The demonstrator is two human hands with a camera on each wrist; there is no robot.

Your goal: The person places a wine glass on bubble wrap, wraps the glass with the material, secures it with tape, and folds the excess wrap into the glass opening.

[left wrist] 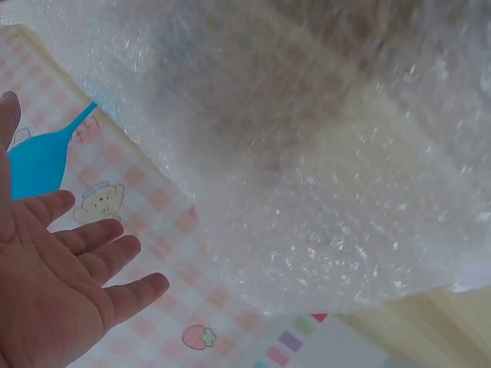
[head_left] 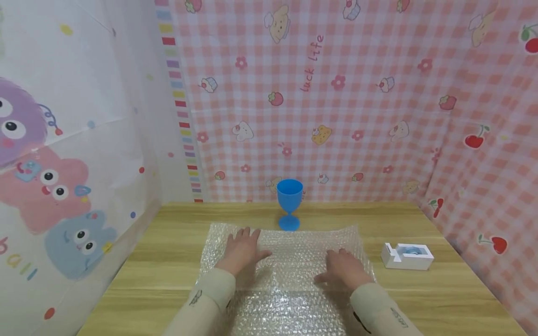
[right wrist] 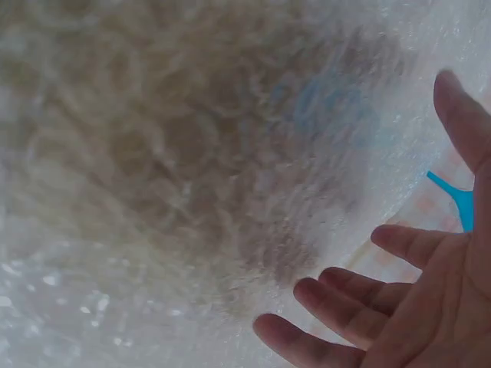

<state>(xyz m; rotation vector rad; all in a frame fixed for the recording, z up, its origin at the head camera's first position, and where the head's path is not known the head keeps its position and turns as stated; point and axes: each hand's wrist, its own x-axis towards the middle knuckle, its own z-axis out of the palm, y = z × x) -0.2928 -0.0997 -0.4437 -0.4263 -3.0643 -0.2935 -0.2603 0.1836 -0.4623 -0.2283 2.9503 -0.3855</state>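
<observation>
A sheet of clear bubble wrap lies spread over the wooden table, in front of me. Over its left part is my left hand, fingers spread and fairly straight. My right hand is over the right part, its fingers also extended. Neither hand holds anything; whether they touch the sheet is hard to tell. Just beyond the sheet's far edge, a blue plastic goblet stands upright. Both wrist views show an open palm, the left and the right, beside the bubble wrap, with part of the goblet visible.
To the right of the sheet, a white tape dispenser with a roll of tape sits on the wooden table. A pink checked cloth hangs behind and on the right; a white cartoon-printed cloth hangs on the left.
</observation>
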